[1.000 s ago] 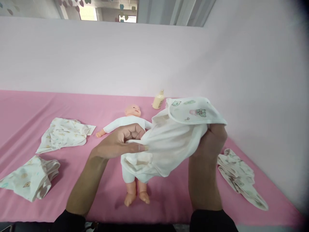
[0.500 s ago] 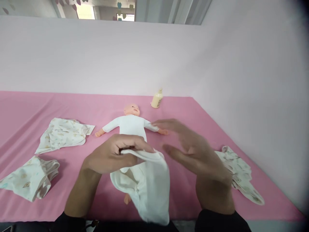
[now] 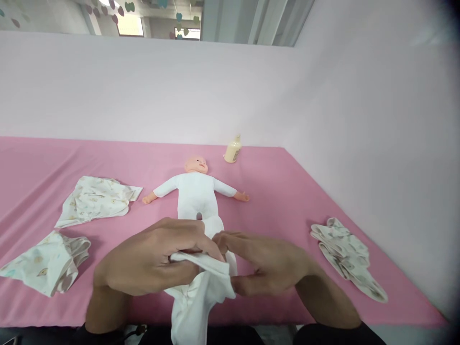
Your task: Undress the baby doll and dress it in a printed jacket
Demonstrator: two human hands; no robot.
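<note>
A white cloth garment (image 3: 194,302) hangs in front of me, its hemmed opening towards the top and its lower end past the table's front edge. My left hand (image 3: 154,258) is closed on the hem, thumb below and fingers above. At the hem's right side, my right hand (image 3: 266,261) has its fingers and thumb around the edge. Beyond both hands a baby doll (image 3: 197,194) in a white body lies on its back, arms spread. Its lower legs are mostly hidden behind my hands and the cloth.
Two patterned baby garments, one flat (image 3: 97,201) and one folded (image 3: 48,263), lie on the left of the pink sheet (image 3: 280,191). Another folded garment (image 3: 348,256) is at the right. A pump bottle (image 3: 233,149) stands near the back wall (image 3: 143,91).
My right hand has come in from the right and closed on the garment's edge. The garment has shifted slightly left and down, its opening pulled narrower.
</note>
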